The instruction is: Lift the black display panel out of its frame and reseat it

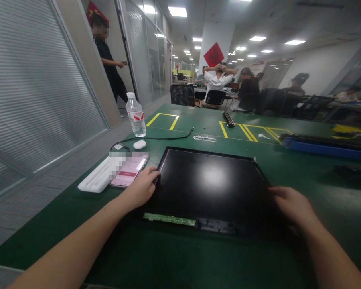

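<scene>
A black flat display panel [210, 180] lies in front of me, its glossy face up and reflecting a ceiling light. Along its near edge runs a green circuit board strip [170, 219]. My left hand [143, 186] grips the panel's left edge, the thumb and fingers closed on the frame. On the opposite side, my right hand [291, 200] holds the right edge, with its fingers partly hidden beneath or behind the frame. A smartphone [129, 172] with a lit pink screen lies just beyond my left hand, beside a white tray-like box [93, 178].
The green table [63, 228] carries a water bottle [136, 116], a white earbud case [139, 145], a black cable [168, 138] and yellow tape markings [249, 133]. A blue tray [325, 147] stands at the right. Several people sit beyond the table; one person [106, 60] stands in the doorway.
</scene>
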A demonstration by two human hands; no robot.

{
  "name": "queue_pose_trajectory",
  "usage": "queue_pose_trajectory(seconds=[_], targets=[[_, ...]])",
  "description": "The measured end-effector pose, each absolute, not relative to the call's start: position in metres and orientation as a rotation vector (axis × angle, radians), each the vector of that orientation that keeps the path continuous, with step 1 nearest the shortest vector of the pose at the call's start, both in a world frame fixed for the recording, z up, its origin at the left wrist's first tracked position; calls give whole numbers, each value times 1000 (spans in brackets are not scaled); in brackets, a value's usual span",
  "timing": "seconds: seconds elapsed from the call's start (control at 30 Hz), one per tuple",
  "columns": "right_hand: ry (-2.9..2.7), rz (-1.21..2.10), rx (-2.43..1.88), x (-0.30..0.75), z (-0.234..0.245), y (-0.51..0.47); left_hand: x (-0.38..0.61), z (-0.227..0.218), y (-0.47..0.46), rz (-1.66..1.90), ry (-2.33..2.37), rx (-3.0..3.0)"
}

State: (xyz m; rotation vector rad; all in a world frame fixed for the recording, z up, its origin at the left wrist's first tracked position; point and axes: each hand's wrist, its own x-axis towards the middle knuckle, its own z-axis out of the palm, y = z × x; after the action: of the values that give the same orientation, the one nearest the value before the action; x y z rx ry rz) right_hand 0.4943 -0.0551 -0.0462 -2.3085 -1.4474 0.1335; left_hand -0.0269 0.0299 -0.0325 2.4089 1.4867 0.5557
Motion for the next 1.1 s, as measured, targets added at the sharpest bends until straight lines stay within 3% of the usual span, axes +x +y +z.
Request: queue_pose_trajectory(seconds=[0.5,1.1], targets=[[-1337,269,-2327,492,-43,-54,-23,-24,24,712,1447,2112],[-1299,294,-2369,496,-41,-52,-5,-12,18,972,1232,1024]])
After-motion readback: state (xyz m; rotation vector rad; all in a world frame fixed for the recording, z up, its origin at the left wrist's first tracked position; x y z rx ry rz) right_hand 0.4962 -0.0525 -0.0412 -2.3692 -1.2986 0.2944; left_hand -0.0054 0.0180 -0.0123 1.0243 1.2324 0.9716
